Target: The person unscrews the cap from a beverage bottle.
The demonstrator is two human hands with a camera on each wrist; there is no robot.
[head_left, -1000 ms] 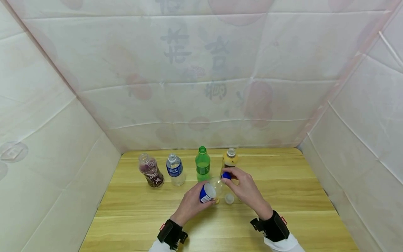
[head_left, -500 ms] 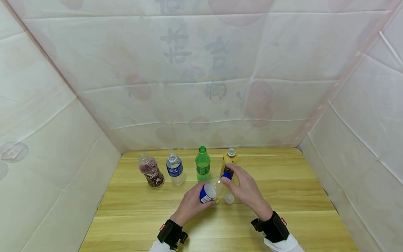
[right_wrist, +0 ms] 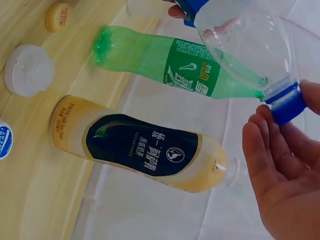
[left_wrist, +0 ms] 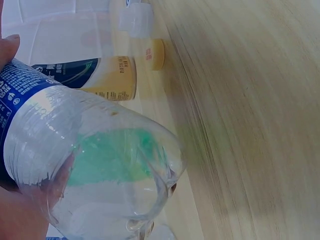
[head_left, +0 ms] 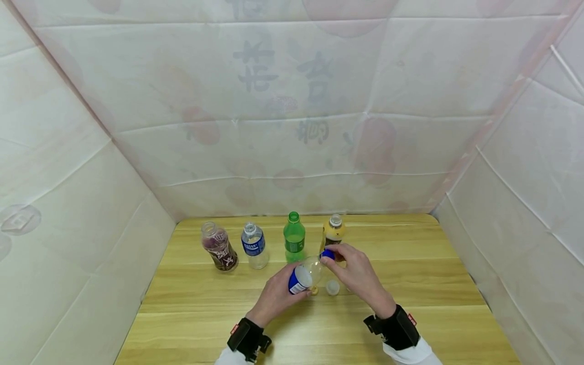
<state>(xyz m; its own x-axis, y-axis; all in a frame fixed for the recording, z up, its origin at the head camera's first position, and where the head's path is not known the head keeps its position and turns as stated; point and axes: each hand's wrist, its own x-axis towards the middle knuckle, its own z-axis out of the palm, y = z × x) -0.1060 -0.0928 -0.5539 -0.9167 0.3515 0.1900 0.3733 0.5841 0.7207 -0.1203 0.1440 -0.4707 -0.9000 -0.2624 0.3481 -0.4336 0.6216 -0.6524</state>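
A clear plastic bottle with a blue label tilts over the table, its neck toward my right hand. Round its labelled body my left hand holds it; the same bottle fills much of the left wrist view. My right hand pinches the blue cap at the bottle's neck between thumb and fingers. Close behind the hands stand an uncapped green bottle and a yellow bottle with a dark label.
Farther left stand a purple-tinted bottle and a clear bottle with a blue label, both uncapped. A translucent white cap, a yellow cap and a white-and-blue cap lie on the wooden table. Cloth walls surround it.
My right fingers spread and lifted slightly off the cap half a second ago, and now pinch it again. The left hand and bottle have stayed nearly still.
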